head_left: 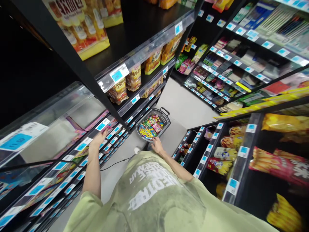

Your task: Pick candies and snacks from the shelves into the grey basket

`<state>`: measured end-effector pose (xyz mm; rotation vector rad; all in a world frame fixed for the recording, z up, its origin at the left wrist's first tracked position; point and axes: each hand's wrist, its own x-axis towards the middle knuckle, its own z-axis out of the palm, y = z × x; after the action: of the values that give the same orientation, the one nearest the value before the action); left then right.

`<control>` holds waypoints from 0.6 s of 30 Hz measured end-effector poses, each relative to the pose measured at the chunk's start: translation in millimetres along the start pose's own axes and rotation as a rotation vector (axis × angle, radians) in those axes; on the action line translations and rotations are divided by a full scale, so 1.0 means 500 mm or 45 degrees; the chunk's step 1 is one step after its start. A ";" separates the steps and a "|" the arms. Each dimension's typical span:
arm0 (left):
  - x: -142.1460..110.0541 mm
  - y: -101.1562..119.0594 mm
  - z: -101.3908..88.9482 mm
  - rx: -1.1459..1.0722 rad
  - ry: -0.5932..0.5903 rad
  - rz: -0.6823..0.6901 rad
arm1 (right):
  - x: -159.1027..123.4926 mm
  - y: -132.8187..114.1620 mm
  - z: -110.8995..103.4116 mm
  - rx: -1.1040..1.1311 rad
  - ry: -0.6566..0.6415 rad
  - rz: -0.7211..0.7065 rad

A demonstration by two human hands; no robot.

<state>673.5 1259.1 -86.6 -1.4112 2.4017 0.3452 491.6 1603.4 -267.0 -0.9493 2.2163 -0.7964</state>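
My left hand [97, 141] reaches to the shelf on the left, its fingers closed at a small pink packet [108, 128] by the price-tag strip. Much of that packet is hidden by the fingers and the shelf edge. At the near end of a dark grey shopping basket [166, 131], my right hand [157, 145] has its fingers curled on the basket's rim or handle; which of the two I cannot tell. Inside the basket lies a pile of colourful small snack packets [151, 126]. The basket's far handle [165, 111] sticks out away from me.
Tall black shelves with bread bags [134, 78] rise on the left, close to my arm. Chip bags [277, 166] fill the right-hand shelves, with stationery racks [241, 61] beyond. Between them runs a grey floor [180, 101]. A thin black cable [118, 162] hangs below my left arm.
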 end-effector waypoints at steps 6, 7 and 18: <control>-0.099 0.094 0.124 -0.132 0.425 0.309 | -0.011 0.071 0.029 0.020 -0.174 0.285; -0.119 0.112 0.162 -0.210 0.346 0.417 | -0.011 0.084 0.032 0.035 -0.226 0.329; -0.237 0.138 0.433 -0.597 -0.779 0.354 | 0.018 0.163 0.003 0.112 -0.609 0.510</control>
<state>701.7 1466.6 -234.3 -0.9207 2.0536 1.2733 453.5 1641.8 -328.5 -0.5508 1.8448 -0.4222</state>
